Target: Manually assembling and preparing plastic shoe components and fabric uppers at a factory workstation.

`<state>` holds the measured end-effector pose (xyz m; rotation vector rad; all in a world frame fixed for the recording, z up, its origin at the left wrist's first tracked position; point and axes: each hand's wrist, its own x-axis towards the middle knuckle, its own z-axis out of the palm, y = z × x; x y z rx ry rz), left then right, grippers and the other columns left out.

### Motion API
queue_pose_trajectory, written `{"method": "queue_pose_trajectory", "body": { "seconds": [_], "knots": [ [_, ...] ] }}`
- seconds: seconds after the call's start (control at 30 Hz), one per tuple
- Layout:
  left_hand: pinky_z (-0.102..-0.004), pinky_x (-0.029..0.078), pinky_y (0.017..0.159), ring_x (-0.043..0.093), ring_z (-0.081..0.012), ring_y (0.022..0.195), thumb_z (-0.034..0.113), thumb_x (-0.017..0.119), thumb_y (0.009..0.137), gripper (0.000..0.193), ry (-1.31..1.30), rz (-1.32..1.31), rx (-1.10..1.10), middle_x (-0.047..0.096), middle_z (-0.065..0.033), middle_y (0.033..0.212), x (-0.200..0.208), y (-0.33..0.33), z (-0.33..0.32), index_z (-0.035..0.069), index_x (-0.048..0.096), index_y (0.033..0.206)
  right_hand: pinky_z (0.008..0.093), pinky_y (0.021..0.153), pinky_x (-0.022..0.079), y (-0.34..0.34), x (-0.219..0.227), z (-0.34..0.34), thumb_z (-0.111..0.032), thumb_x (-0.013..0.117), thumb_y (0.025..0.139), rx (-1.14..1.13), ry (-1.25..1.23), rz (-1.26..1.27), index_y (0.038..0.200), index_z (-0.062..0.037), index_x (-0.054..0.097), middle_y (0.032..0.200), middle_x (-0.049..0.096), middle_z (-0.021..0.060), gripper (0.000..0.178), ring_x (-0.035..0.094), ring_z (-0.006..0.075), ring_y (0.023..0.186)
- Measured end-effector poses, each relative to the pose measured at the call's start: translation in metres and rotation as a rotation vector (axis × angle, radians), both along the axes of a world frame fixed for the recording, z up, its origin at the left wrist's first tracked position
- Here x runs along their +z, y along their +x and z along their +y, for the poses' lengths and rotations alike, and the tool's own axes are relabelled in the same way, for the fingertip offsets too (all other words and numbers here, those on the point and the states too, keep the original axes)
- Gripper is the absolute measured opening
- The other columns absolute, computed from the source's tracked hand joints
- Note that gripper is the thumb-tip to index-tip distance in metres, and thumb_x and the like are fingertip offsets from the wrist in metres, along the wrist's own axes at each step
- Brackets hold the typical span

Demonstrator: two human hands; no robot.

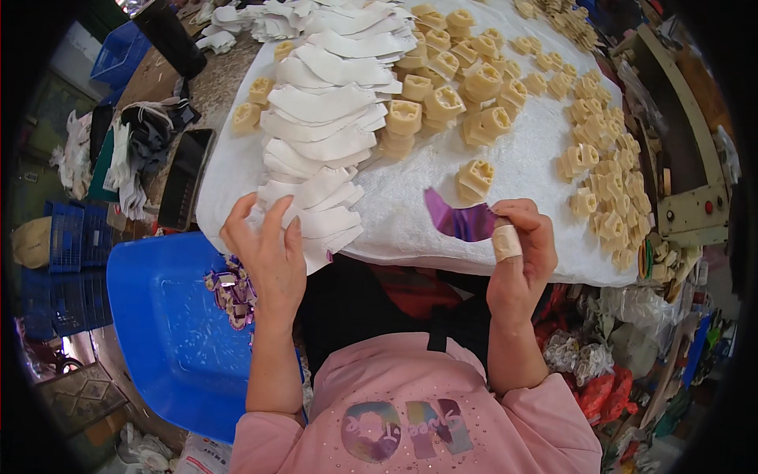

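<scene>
My right hand (525, 253) pinches a shiny purple curved strip (462, 221) by one end, holding it up over the near edge of the white-covered work surface (410, 205). A tan bandage (505, 242) wraps its thumb. My left hand (272, 257) has its fingers apart over the near end of a long overlapping row of white curved pieces (316, 130); whether the fingertips touch them I cannot tell. Just beyond the purple strip stands a single cream-coloured moulded block (475, 180). A small purple bit (329, 256) shows beside the lowest white pieces.
On my left, a blue basin (170, 332) holds crumpled purple pieces (233, 294). Many cream blocks (482, 83) fill the far middle, with more (608, 182) along the right. A black phone (187, 178) and dark cylindrical container (170, 38) are at left; a metal machine frame (687, 134) stands at right.
</scene>
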<state>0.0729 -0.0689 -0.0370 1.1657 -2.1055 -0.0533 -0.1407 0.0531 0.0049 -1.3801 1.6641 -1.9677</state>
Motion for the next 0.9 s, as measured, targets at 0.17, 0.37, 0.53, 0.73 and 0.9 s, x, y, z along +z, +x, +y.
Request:
{"method": "queue_pose_trajectory", "body": {
  "seconds": [0.17,0.37,0.53,0.73,0.9],
  "knots": [
    [-0.0403,0.039,0.085,0.048,-0.0313,0.096,0.006,0.072,0.066,0.045,-0.018,0.071,-0.154,0.049,-0.0174,0.105,0.012,-0.014,0.020,0.006,0.062,0.110,0.0297,0.077,0.041,0.006,-0.004,0.001,0.004,0.055,0.076,0.009,0.046,0.114,0.096,-0.0006,0.055,0.096,0.054,0.0142,0.020,0.051,0.0225,0.085],
    [-0.0295,0.046,0.058,0.053,-0.0223,0.068,0.006,0.071,0.065,0.054,0.175,0.243,-0.527,0.052,-0.0138,0.096,0.010,-0.074,0.054,-0.001,0.057,0.117,0.0414,0.078,0.032,0.028,0.006,-0.005,-0.003,0.061,0.063,0.006,0.075,0.421,0.094,-0.0076,0.059,0.098,0.055,0.0119,0.031,0.048,0.0312,0.091],
    [-0.0251,0.044,0.062,0.054,-0.0150,0.071,0.009,0.054,0.087,0.029,0.570,0.551,-0.587,0.056,-0.0081,0.086,0.005,-0.083,0.048,-0.001,0.058,0.114,0.0391,0.082,0.040,-0.009,0.005,0.002,-0.005,0.067,0.070,0.046,0.091,0.461,0.101,-0.0052,0.060,0.105,0.055,0.0132,0.032,0.051,0.0315,0.095],
    [-0.0257,0.042,0.078,0.055,-0.0136,0.087,0.020,0.041,0.098,0.031,0.934,0.847,-0.710,0.061,-0.0083,0.096,-0.005,-0.107,0.044,-0.004,0.059,0.107,0.0363,0.086,0.048,-0.072,-0.045,-0.018,0.000,0.064,0.072,-0.083,0.267,0.564,0.105,-0.0049,0.060,0.115,0.057,0.0121,0.034,0.055,0.0317,0.104],
    [-0.0407,0.038,0.098,0.058,-0.0320,0.102,0.014,0.045,0.095,0.024,0.514,0.421,-0.871,0.062,-0.0173,0.108,-0.014,-0.131,0.039,0.000,0.059,0.107,0.0323,0.082,0.051,-0.080,-0.050,-0.017,0.002,0.062,0.073,-0.036,0.258,0.459,0.108,-0.0045,0.060,0.111,0.060,0.0129,0.036,0.061,0.0291,0.098]
  ]
}}
